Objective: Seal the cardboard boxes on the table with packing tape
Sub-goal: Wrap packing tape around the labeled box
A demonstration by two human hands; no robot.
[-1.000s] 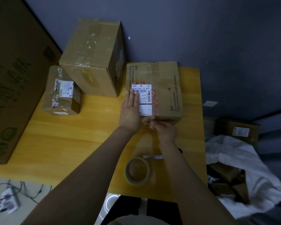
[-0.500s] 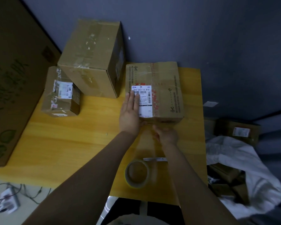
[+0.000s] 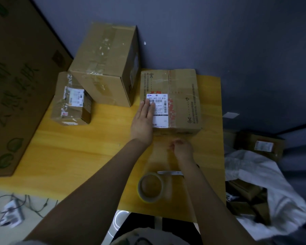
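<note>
Cardboard panel (image 3: 16,85), broad and flat, green print on its face; leans at far left, cut off by the frame edge. Below it, on pale floor, tangled cables and a white adapter (image 3: 11,213), blurred.

Small box (image 3: 72,103), oblong, wrapped in wrinkled clear film, white sticker on top; sits on the yellow wood-grain table (image 3: 78,156) just beside the tall box (image 3: 106,68), top seam under glossy tape with torn patches.

Left hand (image 3: 143,122), fingers straight and together, palm down; presses flat on the white barcode label (image 3: 160,112) of the low flat box (image 3: 182,99) at the table's far edge, against the grey wall.

Right hand (image 3: 182,149), blurred, hovers near that box's front face, apart from it; fingers curled, grip impossible to judge.

Tape roll (image 3: 150,187), translucent ring, lies flat near the table's front edge between the forearms; thin white strip (image 3: 170,172) just behind it, one end hidden by the right forearm.

White crumpled sheet (image 3: 254,183) and further cartons at right, dim.
</note>
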